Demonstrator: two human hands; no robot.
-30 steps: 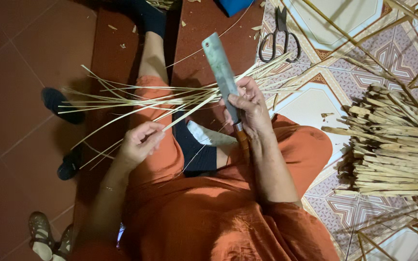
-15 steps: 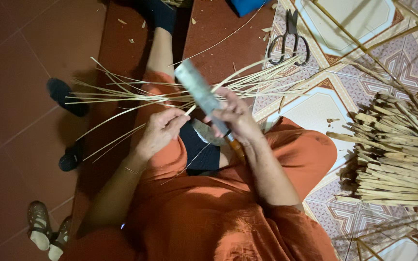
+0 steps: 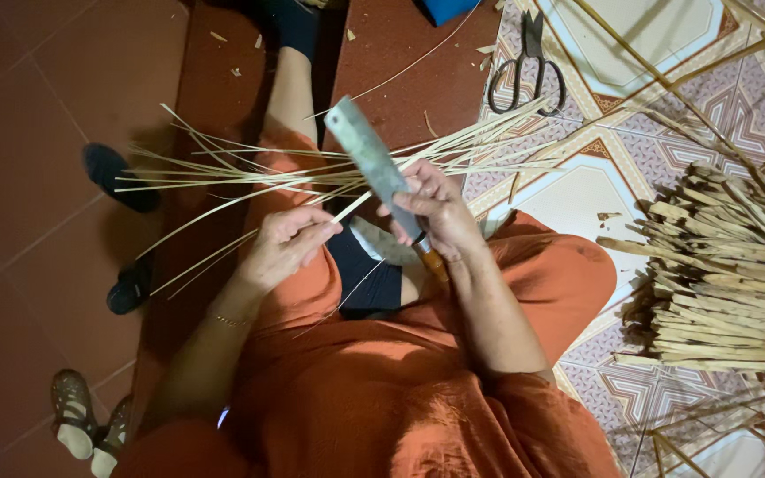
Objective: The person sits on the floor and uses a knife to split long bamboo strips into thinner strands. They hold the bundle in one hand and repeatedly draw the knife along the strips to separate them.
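- Both hands work over lap of seated person in orange clothes, seen from above.
- Right hand (image 3: 436, 217) clenched round knife (image 3: 374, 164) at wooden handle; flat blade points up & left, away from body.
- Left hand (image 3: 285, 243) fingers curled, pinching thin strip (image 3: 223, 199) near blade's base; strip runs left & out past knee.
- Strips (image 3: 312, 168): loose fan of pale thin lengths lies across lap under blade, ends spread left over red floor (image 3: 37, 115), right toward patterned tile.
- Scissors (image 3: 529, 66), black, lie on floor beyond strips, upper right.
- Bundle (image 3: 728, 283) of thicker split sticks heaped on tile, far right, well apart from hands.
- Dark shoes (image 3: 121, 177) on red floor at left; pale sandals (image 3: 86, 425) at lower left.
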